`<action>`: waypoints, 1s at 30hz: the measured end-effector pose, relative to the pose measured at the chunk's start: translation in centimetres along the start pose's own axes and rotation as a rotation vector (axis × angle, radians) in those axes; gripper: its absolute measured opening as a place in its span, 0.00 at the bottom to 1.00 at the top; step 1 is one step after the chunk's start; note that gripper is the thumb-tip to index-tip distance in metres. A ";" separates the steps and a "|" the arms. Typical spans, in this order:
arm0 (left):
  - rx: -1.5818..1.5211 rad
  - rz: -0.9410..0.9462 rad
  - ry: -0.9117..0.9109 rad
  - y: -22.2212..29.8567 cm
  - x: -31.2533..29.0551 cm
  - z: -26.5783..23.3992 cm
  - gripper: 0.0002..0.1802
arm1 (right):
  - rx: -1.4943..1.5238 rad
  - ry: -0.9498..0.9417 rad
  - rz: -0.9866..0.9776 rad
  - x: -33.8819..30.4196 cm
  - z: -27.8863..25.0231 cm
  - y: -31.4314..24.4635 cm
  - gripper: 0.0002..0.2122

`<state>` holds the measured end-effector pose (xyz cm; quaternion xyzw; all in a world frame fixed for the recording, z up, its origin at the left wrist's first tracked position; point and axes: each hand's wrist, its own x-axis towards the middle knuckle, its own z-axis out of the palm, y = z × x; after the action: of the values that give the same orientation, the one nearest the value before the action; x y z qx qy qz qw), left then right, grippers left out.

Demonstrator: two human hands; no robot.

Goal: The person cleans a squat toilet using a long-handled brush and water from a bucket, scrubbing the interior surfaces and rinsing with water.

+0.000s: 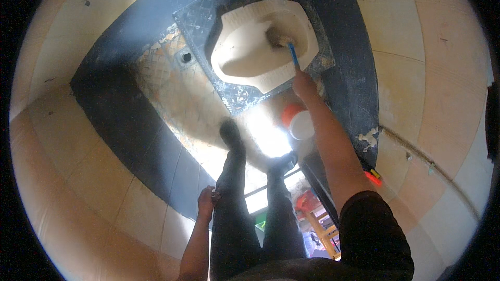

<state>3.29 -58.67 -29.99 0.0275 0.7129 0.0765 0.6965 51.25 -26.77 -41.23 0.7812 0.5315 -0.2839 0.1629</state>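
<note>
Stretched out forward, my right hand (303,84) grips the blue handle of a toilet brush (292,52). The brush's head is down in the drain hollow of a white squat toilet (245,76), at the bowl's far right part. Bristles show only dimly in the shadow there. My left hand (208,198) rests low against my left leg, by the knee, its fingers curled in. Whether anything is in those fingers is too small to make out.
A red and white bucket or tub (302,125) stands below my right forearm. A floor drain (186,57) lies left of the toilet. Along the right wall are a white tap (369,138) and a pipe (432,168). Behind my legs is a doorway with a wooden stool (324,232).
</note>
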 end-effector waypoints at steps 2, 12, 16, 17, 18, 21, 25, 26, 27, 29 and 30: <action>-0.030 -0.027 0.042 1.6 -1.0 0.5 0.24 | -0.019 -0.033 -0.019 -2.8 0.0 -0.1 0.32; 0.019 0.090 0.027 0.8 -0.8 1.9 0.24 | 0.095 -0.211 -0.056 -11.8 -1.1 -6.1 0.27; 0.064 0.089 0.029 0.7 -1.1 1.2 0.25 | 0.110 -0.253 -0.051 -10.1 -5.2 -4.9 0.31; 0.022 0.075 0.035 0.6 -1.3 1.0 0.23 | 0.056 -0.273 -0.105 -10.2 -6.6 -4.9 0.30; -0.029 0.064 0.052 0.5 -1.5 0.8 0.22 | -0.013 -0.270 -0.112 -11.5 -7.9 -6.5 0.29; -0.112 0.046 0.036 0.8 -2.7 0.2 0.21 | -0.160 -0.305 -0.093 -14.9 -8.9 -7.7 0.26; -0.009 0.063 0.032 -0.1 -1.0 0.7 0.21 | -0.124 -0.236 -0.123 -10.4 -6.1 -5.2 0.27; -0.030 0.075 0.028 -0.4 -1.0 0.6 0.23 | -0.104 -0.176 -0.172 -10.4 -6.1 -5.9 0.27; -0.051 0.087 0.024 -0.6 -0.9 0.5 0.24 | -0.119 -0.237 -0.134 -11.2 -6.5 -5.8 0.27; -0.095 0.079 0.044 -0.6 -2.0 0.1 0.26 | -0.154 -0.377 -0.085 -14.3 -9.6 -7.8 0.27; -0.105 0.062 0.041 0.1 -2.5 -0.2 0.26 | -0.168 -0.309 -0.136 -13.3 -8.4 -6.8 0.28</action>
<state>3.18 -58.97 -27.49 0.0112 0.7208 0.1359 0.6796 43.64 -29.30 -26.10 0.6742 0.5735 -0.3656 0.2880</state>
